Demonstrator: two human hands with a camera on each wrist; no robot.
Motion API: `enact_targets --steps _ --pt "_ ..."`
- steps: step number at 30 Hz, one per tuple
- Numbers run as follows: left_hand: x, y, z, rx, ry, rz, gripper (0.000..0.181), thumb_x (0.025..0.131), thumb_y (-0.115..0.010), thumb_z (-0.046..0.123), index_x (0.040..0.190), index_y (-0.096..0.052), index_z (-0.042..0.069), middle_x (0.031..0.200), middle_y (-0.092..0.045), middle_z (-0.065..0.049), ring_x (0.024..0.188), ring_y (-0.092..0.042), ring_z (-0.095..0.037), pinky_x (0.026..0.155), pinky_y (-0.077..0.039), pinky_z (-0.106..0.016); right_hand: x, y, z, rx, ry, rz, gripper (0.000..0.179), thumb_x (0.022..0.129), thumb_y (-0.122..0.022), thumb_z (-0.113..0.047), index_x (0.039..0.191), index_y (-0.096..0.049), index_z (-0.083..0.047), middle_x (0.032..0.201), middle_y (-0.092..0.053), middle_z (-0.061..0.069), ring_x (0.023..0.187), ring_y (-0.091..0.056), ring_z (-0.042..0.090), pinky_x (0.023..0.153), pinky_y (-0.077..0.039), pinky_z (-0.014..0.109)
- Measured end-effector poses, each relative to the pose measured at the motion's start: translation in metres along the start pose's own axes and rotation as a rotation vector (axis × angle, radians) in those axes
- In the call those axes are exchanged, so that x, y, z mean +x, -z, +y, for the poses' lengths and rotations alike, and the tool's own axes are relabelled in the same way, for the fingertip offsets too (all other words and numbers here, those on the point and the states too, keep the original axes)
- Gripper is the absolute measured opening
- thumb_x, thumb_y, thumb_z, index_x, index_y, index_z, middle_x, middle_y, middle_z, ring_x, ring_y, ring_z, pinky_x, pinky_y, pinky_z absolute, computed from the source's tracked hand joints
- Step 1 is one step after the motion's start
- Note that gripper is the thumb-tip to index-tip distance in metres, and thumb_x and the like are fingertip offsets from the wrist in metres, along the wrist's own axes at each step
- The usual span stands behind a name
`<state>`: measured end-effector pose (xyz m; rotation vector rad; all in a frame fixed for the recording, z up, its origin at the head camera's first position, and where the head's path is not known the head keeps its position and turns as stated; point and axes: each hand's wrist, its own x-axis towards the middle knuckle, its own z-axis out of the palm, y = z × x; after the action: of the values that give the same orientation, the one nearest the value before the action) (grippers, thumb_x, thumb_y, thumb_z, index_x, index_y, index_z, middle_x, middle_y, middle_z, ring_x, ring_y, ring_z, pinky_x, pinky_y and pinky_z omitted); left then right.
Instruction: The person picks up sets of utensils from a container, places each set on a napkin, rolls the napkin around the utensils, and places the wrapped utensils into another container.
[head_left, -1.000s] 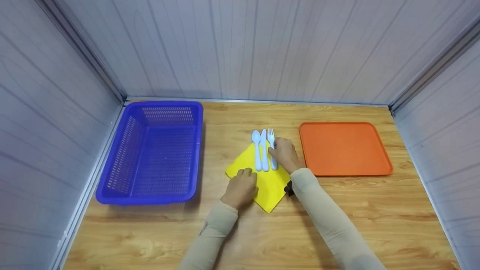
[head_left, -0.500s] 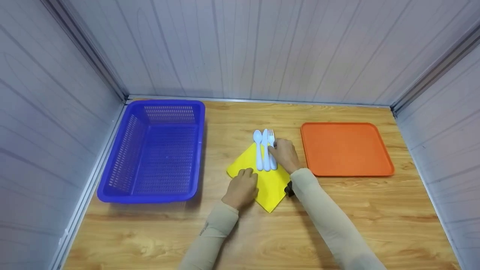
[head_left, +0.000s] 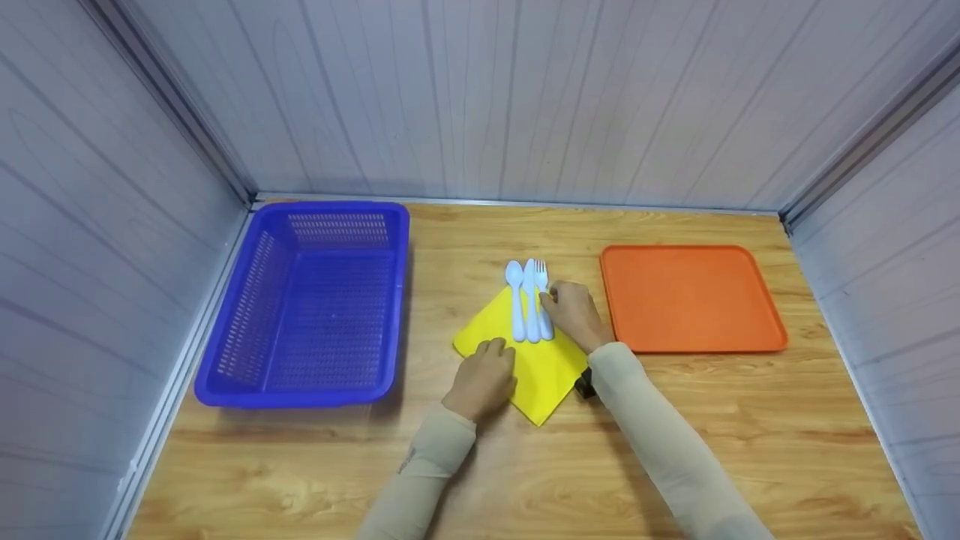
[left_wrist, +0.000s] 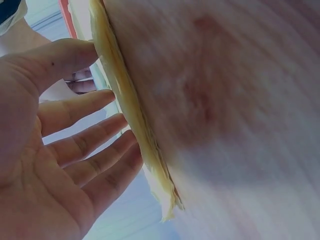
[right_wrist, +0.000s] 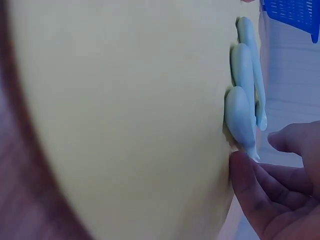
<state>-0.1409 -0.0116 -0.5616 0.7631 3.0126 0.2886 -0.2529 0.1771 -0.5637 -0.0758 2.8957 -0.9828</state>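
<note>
Pale walls enclose the wood-grain table and napkin.

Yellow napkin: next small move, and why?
Probably have the left hand lift the lower-left edge of the yellow napkin toward the cutlery handles. Its fingertips touch that edge, and the spoon, knife and fork lie side by side with their handles on the napkin. The right hand is beside the fork.
</note>
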Motion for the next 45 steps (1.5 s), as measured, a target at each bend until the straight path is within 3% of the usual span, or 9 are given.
enact_targets --steps 4,12,16,21,30,39,45 --pt "-0.004 0.002 0.004 -0.019 -0.027 0.037 0.028 0.091 -0.065 0.014 0.115 -0.067 -0.002 0.117 -0.061 -0.018 0.104 -0.061 -0.032 0.080 -0.057 -0.042 -0.014 0.009 0.005 -0.041 0.054 0.014 0.025 0.098 -0.063 -0.019 0.104 -0.069 0.004 0.085 -0.065 0.012 0.068 -0.057 0.019 0.059 -0.048 0.031" --pt "-0.015 0.005 0.006 -0.021 -0.129 0.164 0.013 0.093 -0.058 0.004 0.101 -0.068 0.000 0.105 -0.063 -0.015 0.094 -0.063 -0.031 0.074 -0.057 -0.040 -0.063 0.025 0.018 -0.183 0.270 -0.040 0.022 0.094 -0.068 -0.015 0.109 -0.069 0.002 0.098 -0.068 0.013 0.087 -0.065 0.026 0.073 -0.055 0.039" --pt "-0.018 0.005 0.006 -0.024 -0.169 0.162 0.012 0.093 -0.057 0.000 0.100 -0.067 0.002 0.102 -0.063 -0.013 0.092 -0.062 -0.028 0.076 -0.056 -0.038 -0.089 0.026 0.028 -0.194 0.426 -0.104 0.021 0.090 -0.073 -0.015 0.107 -0.071 -0.003 0.100 -0.066 0.010 0.092 -0.062 0.025 0.078 -0.053 0.040" --pt "-0.021 0.003 0.008 -0.009 -0.184 0.107 0.012 0.093 -0.059 0.001 0.101 -0.067 0.003 0.101 -0.063 -0.011 0.091 -0.062 -0.026 0.077 -0.056 -0.037 -0.111 0.022 0.043 -0.207 0.583 -0.167 0.032 0.085 -0.081 -0.025 0.110 -0.069 -0.008 0.107 -0.060 0.004 0.097 -0.055 0.022 0.083 -0.049 0.039" --pt "-0.021 -0.001 0.009 -0.010 -0.148 0.032 0.010 0.095 -0.058 0.003 0.100 -0.066 0.005 0.100 -0.060 -0.009 0.089 -0.060 -0.024 0.073 -0.055 -0.036 -0.113 0.018 0.048 -0.213 0.598 -0.138 0.037 0.083 -0.083 -0.032 0.110 -0.070 -0.011 0.110 -0.059 0.002 0.098 -0.053 0.021 0.085 -0.047 0.039" --pt "-0.019 -0.001 0.008 -0.028 -0.171 0.096 0.005 0.091 -0.060 0.002 0.092 -0.064 0.006 0.092 -0.059 -0.008 0.082 -0.060 -0.025 0.066 -0.054 -0.036 -0.106 0.014 0.049 -0.194 0.629 -0.059 0.025 0.087 -0.079 -0.029 0.101 -0.072 -0.010 0.098 -0.062 0.002 0.088 -0.055 0.020 0.076 -0.049 0.037" --pt "-0.013 0.003 0.006 -0.055 -0.144 0.078 0.013 0.089 -0.062 0.002 0.101 -0.067 0.006 0.095 -0.060 -0.009 0.085 -0.059 -0.026 0.068 -0.053 -0.037 -0.101 0.015 0.047 -0.129 0.601 -0.046 0.019 0.090 -0.076 -0.027 0.100 -0.073 -0.011 0.095 -0.063 0.001 0.087 -0.057 0.018 0.076 -0.050 0.037"
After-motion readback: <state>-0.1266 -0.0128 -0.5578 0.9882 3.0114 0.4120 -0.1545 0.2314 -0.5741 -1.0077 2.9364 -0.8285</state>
